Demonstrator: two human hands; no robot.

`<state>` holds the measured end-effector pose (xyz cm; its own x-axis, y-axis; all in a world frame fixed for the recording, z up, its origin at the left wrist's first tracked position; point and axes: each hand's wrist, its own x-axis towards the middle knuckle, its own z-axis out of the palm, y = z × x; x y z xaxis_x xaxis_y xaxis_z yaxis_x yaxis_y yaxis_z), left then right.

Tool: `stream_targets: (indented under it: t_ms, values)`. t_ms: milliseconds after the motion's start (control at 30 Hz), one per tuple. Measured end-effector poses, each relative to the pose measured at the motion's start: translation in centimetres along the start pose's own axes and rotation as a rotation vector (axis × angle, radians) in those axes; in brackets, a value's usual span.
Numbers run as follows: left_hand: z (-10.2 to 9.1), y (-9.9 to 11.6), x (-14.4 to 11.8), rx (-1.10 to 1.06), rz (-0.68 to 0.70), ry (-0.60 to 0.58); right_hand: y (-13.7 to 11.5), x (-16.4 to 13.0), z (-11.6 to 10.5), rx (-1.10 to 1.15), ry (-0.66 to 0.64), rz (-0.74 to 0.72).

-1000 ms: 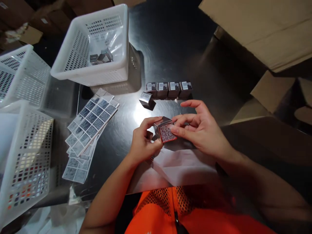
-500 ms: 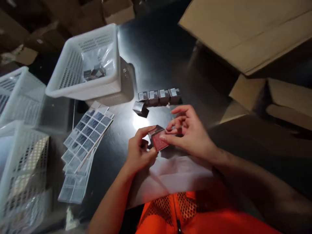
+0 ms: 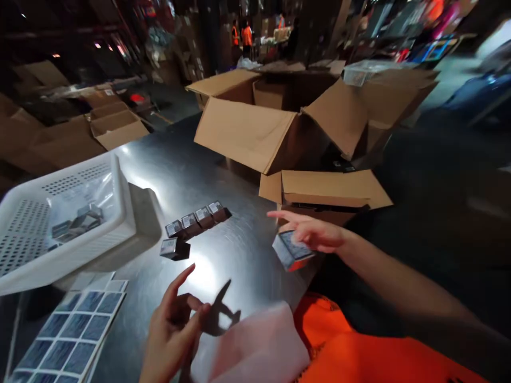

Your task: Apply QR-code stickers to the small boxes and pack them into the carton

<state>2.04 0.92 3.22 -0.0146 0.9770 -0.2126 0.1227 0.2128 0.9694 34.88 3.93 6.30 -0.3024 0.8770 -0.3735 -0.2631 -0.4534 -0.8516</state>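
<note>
My right hand (image 3: 315,234) is out to the right and grips a small box (image 3: 288,256). Its top shows a dark printed face, one side looks pale and silvery, and its lower edge is orange-red. The index finger points out past it. My left hand (image 3: 175,319) hovers over the metal table with nothing in it, thumb and fingers apart. Beyond it lies one small dark box with a pale label (image 3: 168,247), in front of a row of several similar boxes (image 3: 195,223). Sheets of printed labels (image 3: 69,330) lie at the lower left.
A white plastic basket (image 3: 124,213) holding small boxes in a clear bag stands on the left of the metal table (image 3: 239,223). Open cardboard boxes (image 3: 243,133) stand across the table's far right side, a smaller open carton (image 3: 323,186) nearest. People in orange vests (image 3: 246,36) are far behind.
The view has swung up and to the right. Both hands were on the small box; my left hand has let go, and my right hand has carried it away to the right.
</note>
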Motion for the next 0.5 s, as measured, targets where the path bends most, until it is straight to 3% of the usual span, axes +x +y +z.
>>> stream_targets:
  t_ms: [100,200,367,433,500]
  values:
    - [-0.1,-0.2,0.2,-0.035,0.007,0.014,-2.2,-4.8,-4.1,-0.051,0.208,-0.097]
    - [0.1,-0.1,0.2,-0.040,0.009,0.008,-5.0,-6.5,-6.3,-0.299,0.456,-0.338]
    - [0.5,-0.2,0.2,-0.041,0.035,0.022,-7.3,-3.5,-8.3,-1.076,0.812,-0.642]
    - [0.5,-0.5,0.4,-0.030,0.061,0.028,-7.5,-2.4,-8.7,-1.353,0.863,-0.650]
    - [0.4,-0.9,0.7,-0.014,0.081,0.025,-7.5,-2.4,-8.8,-1.482,0.890,-0.589]
